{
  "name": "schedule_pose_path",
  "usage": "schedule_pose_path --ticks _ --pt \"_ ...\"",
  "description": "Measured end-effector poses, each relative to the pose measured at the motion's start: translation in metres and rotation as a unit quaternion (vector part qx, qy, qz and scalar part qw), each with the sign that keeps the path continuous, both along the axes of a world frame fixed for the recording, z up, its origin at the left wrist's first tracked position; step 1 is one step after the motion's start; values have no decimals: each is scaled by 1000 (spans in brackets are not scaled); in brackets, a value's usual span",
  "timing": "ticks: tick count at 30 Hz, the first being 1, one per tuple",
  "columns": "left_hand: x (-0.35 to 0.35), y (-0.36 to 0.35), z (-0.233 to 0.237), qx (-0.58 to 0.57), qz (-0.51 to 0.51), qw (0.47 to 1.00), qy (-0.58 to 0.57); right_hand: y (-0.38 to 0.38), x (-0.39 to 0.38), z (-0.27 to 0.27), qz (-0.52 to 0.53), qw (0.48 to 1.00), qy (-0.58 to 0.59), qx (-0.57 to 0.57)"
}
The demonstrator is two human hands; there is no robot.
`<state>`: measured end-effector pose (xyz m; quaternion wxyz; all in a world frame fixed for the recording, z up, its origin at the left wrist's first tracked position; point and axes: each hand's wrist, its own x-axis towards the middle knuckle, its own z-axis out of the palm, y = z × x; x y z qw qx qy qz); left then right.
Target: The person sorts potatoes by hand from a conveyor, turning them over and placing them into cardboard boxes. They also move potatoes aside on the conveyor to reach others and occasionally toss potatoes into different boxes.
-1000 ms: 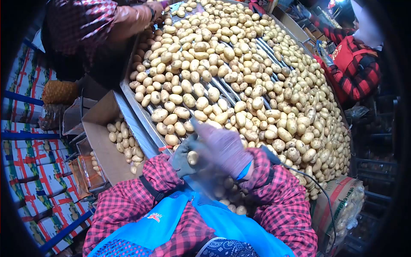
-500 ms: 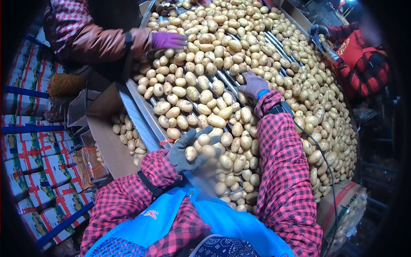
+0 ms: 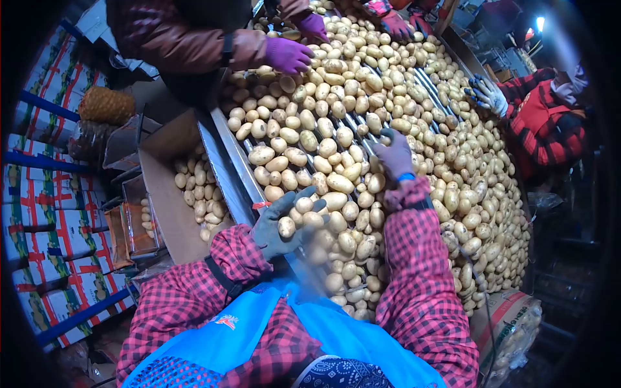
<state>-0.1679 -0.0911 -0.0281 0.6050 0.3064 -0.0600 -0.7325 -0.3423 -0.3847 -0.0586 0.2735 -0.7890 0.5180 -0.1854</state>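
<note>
The potatoes point(image 3: 474, 194) covered the table point(image 3: 237, 155) from its far edge to its near one, piled thickest along the right side, with bare metal slats point(image 3: 429, 90) showing between them toward the middle. Near the left end of the near edge, the person's left hand point(image 3: 279, 226), in a grey glove, was turned palm up, its fingers spread and loosely bent around a few potatoes. The right hand point(image 3: 394, 155), in a purple glove, reached farther in and lay back-up over the potatoes beside the slats; its fingers pointed down, mostly hidden, so whether they gripped anything could not be told. A red tie point(image 3: 261, 205) sat on the left edge, just beyond the left hand. Outside that edge, a cardboard box point(image 3: 169, 194) held more potatoes. At the far left corner, a co-worker's purple glove point(image 3: 288, 55) rested on the heap, and a second co-worker's pale glove point(image 3: 490, 97) was at the right edge. A plastic-wrapped sack point(image 3: 501, 323) stood by the near right corner.
</note>
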Motion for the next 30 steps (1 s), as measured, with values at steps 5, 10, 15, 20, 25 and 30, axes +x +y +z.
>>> schedule_pose_path --ticks 5,10,15,20,25,30 --pt "2 -1 2 -36 43 941 334 75 -20 44 90 913 -385 100" --pt "-12 -12 -1 -31 109 994 3 156 21 34 48 382 -754 532" --pt "-8 15 -12 -108 188 974 64 217 67 44 73 805 -568 155" --pt "1 60 -22 -88 272 947 148 295 122 52 190 924 -331 -33" --pt "30 108 10 -247 148 447 847 357 165 79 273 897 -346 30" --pt "118 185 4 -279 -31 131 951 384 252 117 441 822 -325 -153"
